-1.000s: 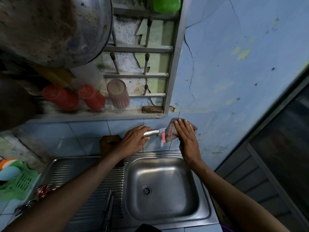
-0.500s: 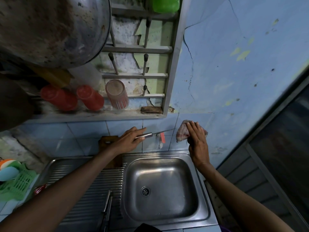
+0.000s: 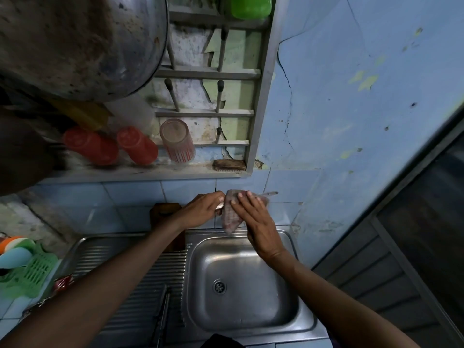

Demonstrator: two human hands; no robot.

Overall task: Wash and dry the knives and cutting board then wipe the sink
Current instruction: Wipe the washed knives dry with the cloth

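Note:
Above the back rim of the steel sink (image 3: pixel 305 322), my left hand (image 3: pixel 200 212) grips the handle of a knife (image 3: pixel 270 194). Only the blade's tip shows, sticking out to the right. My right hand (image 3: pixel 258 222) holds a checked cloth (image 3: pixel 229 217) folded round the blade near the handle. A brown wooden cutting board (image 3: pixel 164 209) leans upright against the tiled wall behind my left forearm. Another knife (image 3: pixel 163 310) lies on the ribbed draining board.
A wall rack (image 3: pixel 206 74) above holds two red cups (image 3: pixel 136 145), a clear glass (image 3: pixel 178 140) and a brush (image 3: pixel 229 165). A big metal pan (image 3: pixel 75 41) hangs at top left. A green basket (image 3: pixel 30 272) sits at left. A dark door frame stands at right.
My right hand has slid the cloth back left along the blade, from its tip to near the handle. The knife's tip now shows bare on the right.

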